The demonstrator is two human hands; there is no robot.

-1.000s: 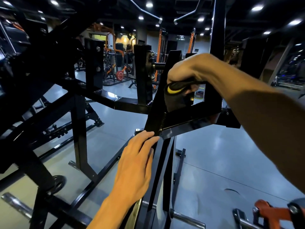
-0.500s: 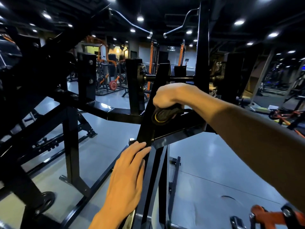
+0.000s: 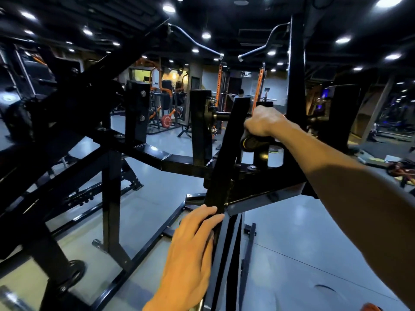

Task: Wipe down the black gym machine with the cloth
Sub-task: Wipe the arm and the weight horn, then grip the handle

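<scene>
A single wide-angle head camera is looking forward and slightly down from the person's own standpoint, sitting close to the black gym machine whose frame is filling the near field. Both forearms are reaching in from the bottom and right edges, and the gym floor is stretching away behind.

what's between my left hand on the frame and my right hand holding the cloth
In the head view, only the black gym machine's slanted upright bar runs from the left hand up to the right hand gripping the dark cloth.
</scene>
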